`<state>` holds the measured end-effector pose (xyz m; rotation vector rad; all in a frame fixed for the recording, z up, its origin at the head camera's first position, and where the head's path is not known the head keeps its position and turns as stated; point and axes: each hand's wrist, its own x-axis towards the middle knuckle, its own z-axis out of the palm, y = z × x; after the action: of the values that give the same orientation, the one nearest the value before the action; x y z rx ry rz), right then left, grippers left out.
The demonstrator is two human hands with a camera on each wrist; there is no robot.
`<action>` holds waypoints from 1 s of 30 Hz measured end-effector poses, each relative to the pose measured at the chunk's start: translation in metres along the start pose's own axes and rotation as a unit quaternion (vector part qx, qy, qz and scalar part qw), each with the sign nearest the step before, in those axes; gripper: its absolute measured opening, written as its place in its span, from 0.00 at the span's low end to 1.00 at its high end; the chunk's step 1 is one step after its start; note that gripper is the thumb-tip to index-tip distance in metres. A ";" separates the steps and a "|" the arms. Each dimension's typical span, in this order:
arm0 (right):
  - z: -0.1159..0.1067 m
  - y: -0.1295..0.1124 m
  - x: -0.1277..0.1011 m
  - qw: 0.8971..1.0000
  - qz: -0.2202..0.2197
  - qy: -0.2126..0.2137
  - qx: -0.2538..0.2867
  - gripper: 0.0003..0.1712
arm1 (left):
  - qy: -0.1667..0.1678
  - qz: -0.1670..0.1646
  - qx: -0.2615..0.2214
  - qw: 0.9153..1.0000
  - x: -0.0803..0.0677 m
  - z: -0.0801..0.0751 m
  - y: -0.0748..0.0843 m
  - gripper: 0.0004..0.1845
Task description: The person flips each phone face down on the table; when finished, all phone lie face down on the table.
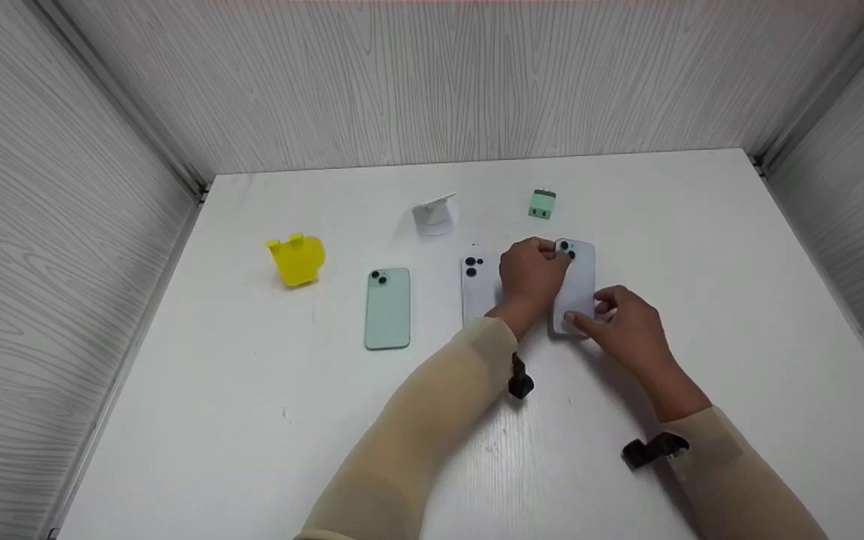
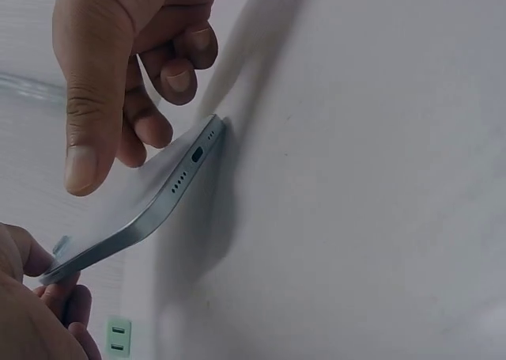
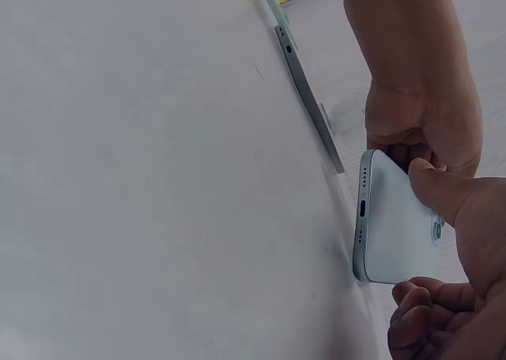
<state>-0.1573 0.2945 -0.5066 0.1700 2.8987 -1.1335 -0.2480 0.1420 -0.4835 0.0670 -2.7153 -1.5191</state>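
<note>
Fingertips of our left hand (image 1: 531,271) pinch the camera end of the pale blue phone (image 1: 578,289), while our right hand (image 1: 627,326) grips its near end, thumb on the back. In the wrist views the phone sits tilted, 1 long edge on the table (image 1: 702,247), the other raised. A white phone (image 1: 475,289) lies just beside it; a green phone (image 1: 388,307) is farther left. We judge that both ends should rise evenly, with pinches firm.

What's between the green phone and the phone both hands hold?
Head view: a white phone lies face down between the green phone and the held light blue phone.
</note>
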 end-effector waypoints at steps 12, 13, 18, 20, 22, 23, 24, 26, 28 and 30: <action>-0.004 0.007 0.002 0.999 0.035 -0.032 0.006 0.38 | -0.021 -0.055 -0.055 0.997 0.001 0.004 -0.010 0.10; -0.004 0.007 0.002 0.999 0.034 -0.032 0.004 0.37 | -0.022 -0.053 -0.056 0.997 0.001 0.005 -0.011 0.10; -0.004 0.008 0.001 0.999 0.026 -0.036 -0.008 0.33 | -0.026 -0.049 -0.071 0.996 0.001 0.005 -0.012 0.12; -0.004 0.008 0.001 0.999 0.027 -0.041 -0.013 0.32 | -0.027 -0.050 -0.073 0.996 0.002 0.005 -0.012 0.12; -0.004 0.006 0.001 0.998 0.030 -0.045 -0.015 0.31 | -0.026 -0.052 -0.071 0.996 0.002 0.005 -0.012 0.11; -0.004 0.006 0.001 0.998 0.031 -0.047 -0.015 0.31 | -0.025 -0.051 -0.068 0.996 0.002 0.006 -0.012 0.11; -0.005 0.005 0.001 0.998 0.032 -0.048 -0.015 0.31 | -0.026 -0.050 -0.065 0.996 0.003 0.006 -0.012 0.11; -0.005 0.004 0.001 0.998 0.033 -0.049 -0.017 0.31 | -0.025 -0.047 -0.059 0.997 0.003 0.005 -0.011 0.11; -0.006 0.003 0.002 0.998 0.032 -0.051 -0.021 0.31 | -0.026 -0.042 -0.054 0.997 0.003 0.005 -0.011 0.11; -0.006 0.003 0.001 0.998 0.033 -0.054 -0.023 0.30 | -0.031 -0.036 -0.054 0.997 0.002 0.006 -0.012 0.12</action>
<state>-0.1582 0.3007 -0.5045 0.1962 2.7996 -1.0298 -0.2497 0.1406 -0.4962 0.1177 -2.6999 -1.7111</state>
